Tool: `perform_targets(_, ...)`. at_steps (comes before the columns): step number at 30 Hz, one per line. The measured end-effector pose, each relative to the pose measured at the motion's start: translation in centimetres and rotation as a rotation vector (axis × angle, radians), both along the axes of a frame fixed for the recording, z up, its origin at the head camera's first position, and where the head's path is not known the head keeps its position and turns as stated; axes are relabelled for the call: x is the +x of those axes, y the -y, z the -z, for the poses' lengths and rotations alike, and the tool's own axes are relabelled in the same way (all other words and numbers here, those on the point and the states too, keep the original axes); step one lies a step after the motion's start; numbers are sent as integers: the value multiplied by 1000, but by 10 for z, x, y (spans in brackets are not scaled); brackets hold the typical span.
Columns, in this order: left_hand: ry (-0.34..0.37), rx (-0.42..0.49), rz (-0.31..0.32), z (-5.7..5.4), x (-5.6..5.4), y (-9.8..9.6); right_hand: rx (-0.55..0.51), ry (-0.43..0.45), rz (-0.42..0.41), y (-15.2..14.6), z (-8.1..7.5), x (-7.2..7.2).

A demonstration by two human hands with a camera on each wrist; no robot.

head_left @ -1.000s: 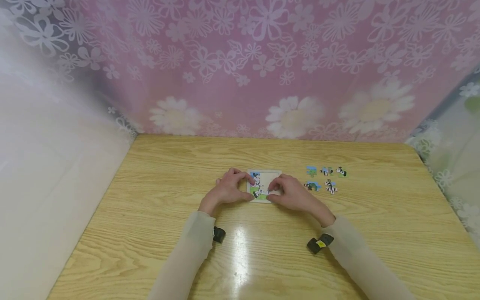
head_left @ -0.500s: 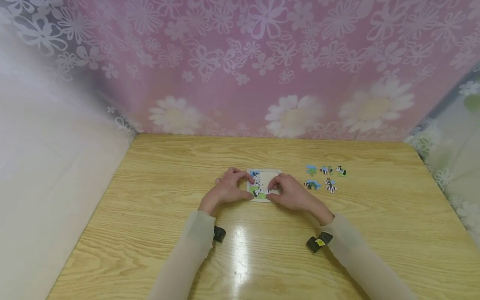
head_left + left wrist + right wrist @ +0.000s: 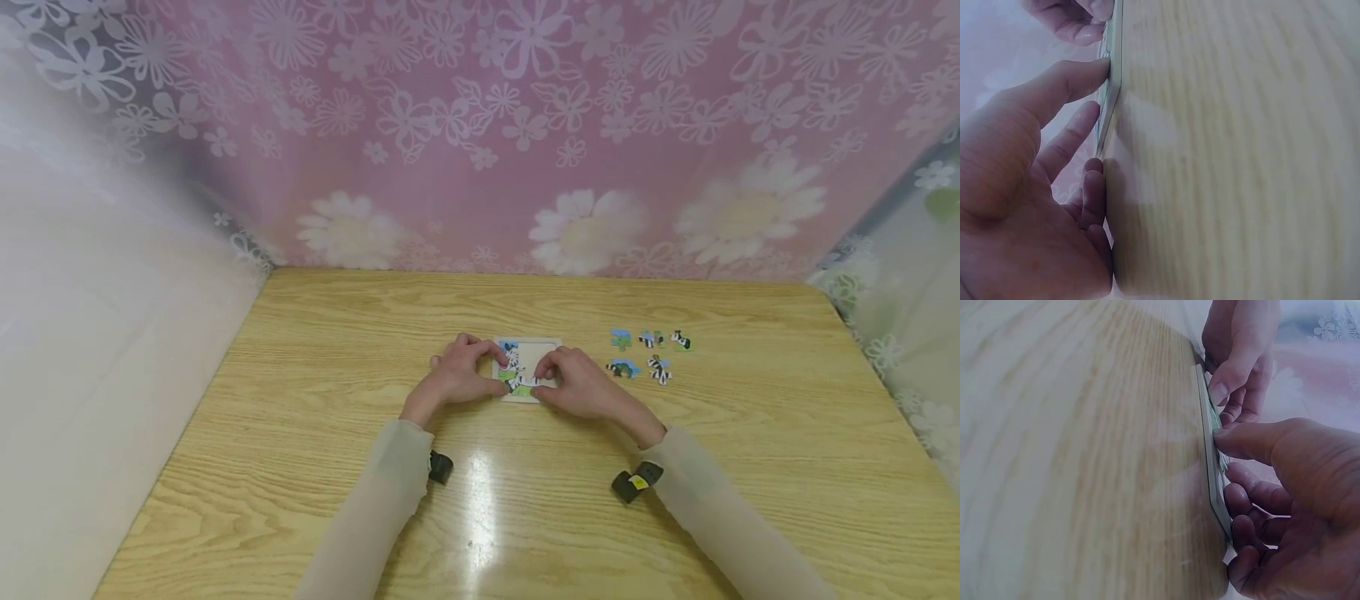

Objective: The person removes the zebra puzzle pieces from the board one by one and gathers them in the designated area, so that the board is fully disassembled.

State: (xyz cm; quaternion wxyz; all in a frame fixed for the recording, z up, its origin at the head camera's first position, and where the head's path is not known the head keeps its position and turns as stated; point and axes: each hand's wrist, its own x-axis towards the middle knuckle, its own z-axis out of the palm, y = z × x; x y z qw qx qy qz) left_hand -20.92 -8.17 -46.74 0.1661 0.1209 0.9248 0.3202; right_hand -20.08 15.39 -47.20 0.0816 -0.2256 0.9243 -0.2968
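Note:
A small puzzle board [image 3: 537, 353] with a pale frame lies on the table in the head view. Zebra pieces [image 3: 512, 357] fill its left side. My left hand [image 3: 456, 374] rests at the board's left, thumb and forefinger touching the pieces near the edge. From the right, my right hand [image 3: 585, 383] pinches a zebra-body puzzle piece [image 3: 527, 381] at the lower part of the board. That piece is partly hidden by the fingers. The right wrist view shows the right thumb [image 3: 1241, 439] low over the near rim of the board.
Several loose puzzle pieces [image 3: 622, 368] lie in two rows to the right of the board. The wood-grain table [image 3: 337, 333] ends at a pink flowered curtain [image 3: 465, 167] behind. A dark wrist camera [image 3: 630, 485] is strapped at the right sleeve.
Both hands stay almost still at the board. The right fingers and the zebra-body piece shift very slightly left. The loose pieces lie as before.

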Motion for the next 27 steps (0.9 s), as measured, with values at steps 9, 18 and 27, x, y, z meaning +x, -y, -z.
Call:
perform_targets(9, -8, -41, -37, -1, 1, -5, -13, 18, -3, 1, -1, -1)
perform_targets(18, -15, -28, -39, 1, 0, -5, -61, 50, -3, -2, 0, -1)
perform_targets(27, -19, -1, -16, 5, -1, -1, -176, 123, 17, -10, -1, 2)
